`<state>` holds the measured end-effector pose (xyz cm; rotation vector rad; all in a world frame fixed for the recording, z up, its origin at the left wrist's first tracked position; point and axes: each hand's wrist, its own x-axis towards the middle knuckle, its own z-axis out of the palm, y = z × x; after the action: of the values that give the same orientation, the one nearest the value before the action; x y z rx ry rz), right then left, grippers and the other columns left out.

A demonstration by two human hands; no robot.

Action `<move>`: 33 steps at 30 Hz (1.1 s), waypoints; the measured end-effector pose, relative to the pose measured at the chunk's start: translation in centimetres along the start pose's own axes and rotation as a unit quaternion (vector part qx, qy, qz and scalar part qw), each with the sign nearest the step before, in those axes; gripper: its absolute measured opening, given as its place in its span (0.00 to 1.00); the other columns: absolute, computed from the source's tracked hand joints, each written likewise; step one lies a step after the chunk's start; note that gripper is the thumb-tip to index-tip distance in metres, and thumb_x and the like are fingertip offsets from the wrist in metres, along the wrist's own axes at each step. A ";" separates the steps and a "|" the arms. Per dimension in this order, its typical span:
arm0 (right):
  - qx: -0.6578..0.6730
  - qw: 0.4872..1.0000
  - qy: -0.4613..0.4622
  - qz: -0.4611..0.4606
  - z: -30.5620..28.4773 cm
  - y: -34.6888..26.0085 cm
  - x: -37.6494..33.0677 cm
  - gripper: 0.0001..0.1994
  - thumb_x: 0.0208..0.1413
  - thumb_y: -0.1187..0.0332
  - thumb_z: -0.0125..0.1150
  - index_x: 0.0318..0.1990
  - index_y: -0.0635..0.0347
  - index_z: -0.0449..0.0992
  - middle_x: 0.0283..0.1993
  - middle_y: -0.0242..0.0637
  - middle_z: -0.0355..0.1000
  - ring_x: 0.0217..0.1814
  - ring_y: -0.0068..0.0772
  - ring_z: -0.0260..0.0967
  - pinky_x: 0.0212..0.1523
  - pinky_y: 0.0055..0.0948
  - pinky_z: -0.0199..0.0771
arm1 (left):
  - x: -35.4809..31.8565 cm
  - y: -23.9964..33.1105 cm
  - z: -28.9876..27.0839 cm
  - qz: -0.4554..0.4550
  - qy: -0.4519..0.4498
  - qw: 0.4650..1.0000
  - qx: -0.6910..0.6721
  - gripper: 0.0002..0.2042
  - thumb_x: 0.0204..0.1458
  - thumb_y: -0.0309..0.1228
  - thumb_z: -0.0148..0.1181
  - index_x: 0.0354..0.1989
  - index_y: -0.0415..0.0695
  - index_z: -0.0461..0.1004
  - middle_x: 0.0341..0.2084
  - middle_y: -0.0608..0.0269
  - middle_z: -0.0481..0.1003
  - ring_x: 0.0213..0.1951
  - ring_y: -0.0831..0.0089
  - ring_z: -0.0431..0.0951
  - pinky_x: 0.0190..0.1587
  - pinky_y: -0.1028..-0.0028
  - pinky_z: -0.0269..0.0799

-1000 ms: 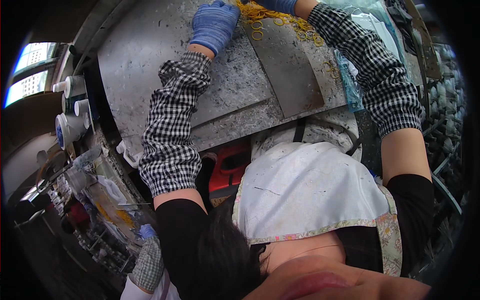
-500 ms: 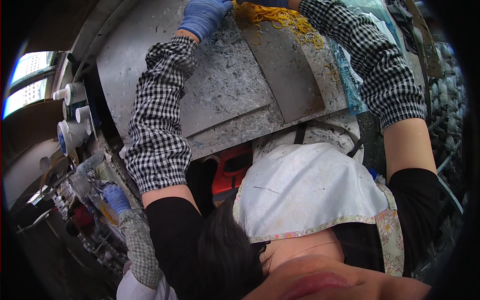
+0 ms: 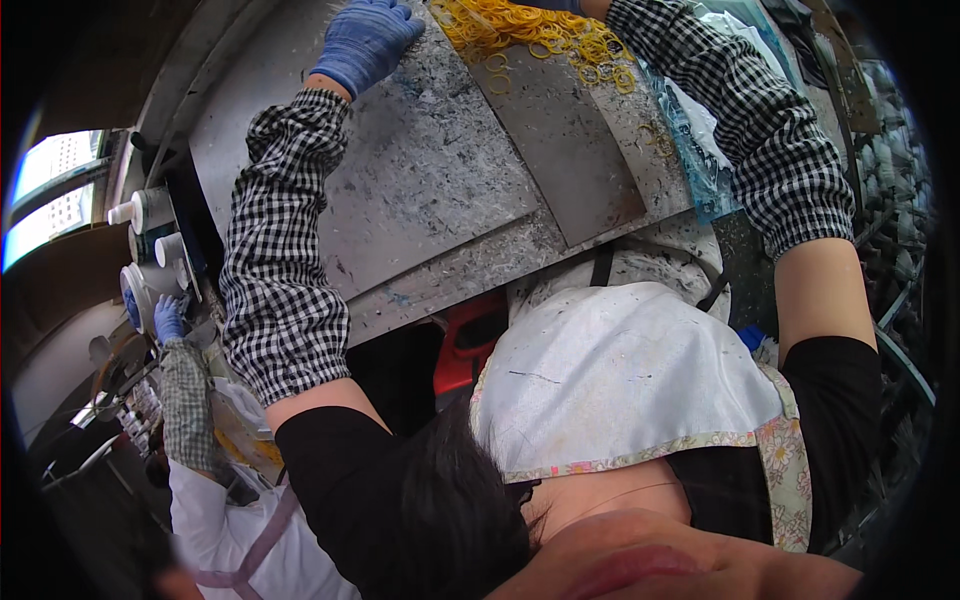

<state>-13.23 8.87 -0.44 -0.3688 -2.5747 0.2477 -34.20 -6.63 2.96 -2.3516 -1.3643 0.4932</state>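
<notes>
The left hand (image 3: 367, 42), in a blue glove, lay spread and flat on the scratched metal worktop (image 3: 440, 190), holding nothing. The right hand was cut off at the far edge, so its grip could not be told. Between them, just right of the left hand, lay a loose heap of yellow rubber bands (image 3: 520, 30). A co-worker's blue-gloved hand (image 3: 167, 318) reached up at far left.

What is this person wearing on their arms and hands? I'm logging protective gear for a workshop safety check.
The left hand wears a blue disposable glove. Both forearms carry black-and-white checked oversleeves with gathered cuffs, over a short black top. The right hand is almost wholly out of view at the top edge, so its glove cannot be confirmed. A white apron with floral trim covers the front.
</notes>
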 end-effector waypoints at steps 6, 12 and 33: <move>-0.057 0.927 -0.313 0.200 1.9 -4.9 3.5 0.16 0.50 0.62 0.57 0.43 0.57 0.81 0.43 0.51 0.78 0.46 0.51 0.77 0.45 0.43 0.76 | -3.3 -0.5 -3.2 -0.086 -0.058 0.994 0.036 0.09 0.46 0.27 0.59 0.37 0.50 0.78 0.33 0.61 0.75 0.41 0.62 0.76 0.43 0.62 0.72; -0.048 0.915 -0.321 0.242 2.2 -5.1 4.6 0.20 0.51 0.57 0.56 0.46 0.60 0.80 0.50 0.50 0.76 0.54 0.49 0.74 0.51 0.42 0.75 | -6.9 1.5 -0.4 -0.131 -0.130 0.983 -0.023 0.10 0.45 0.29 0.60 0.38 0.50 0.78 0.36 0.60 0.76 0.44 0.61 0.76 0.45 0.61 0.72; -0.090 0.961 -0.158 -0.208 5.4 -2.5 2.8 0.07 0.50 0.66 0.62 0.36 0.53 0.77 0.29 0.38 0.74 0.34 0.43 0.75 0.36 0.39 0.75 | 2.8 -7.3 4.1 -0.103 0.045 0.994 0.009 0.23 0.48 0.33 0.62 0.56 0.57 0.73 0.48 0.64 0.76 0.51 0.64 0.75 0.53 0.66 0.71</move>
<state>-18.94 6.82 -3.07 0.1702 -2.9198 -0.0911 -40.24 -0.25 2.61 -2.1600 -1.5312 0.3339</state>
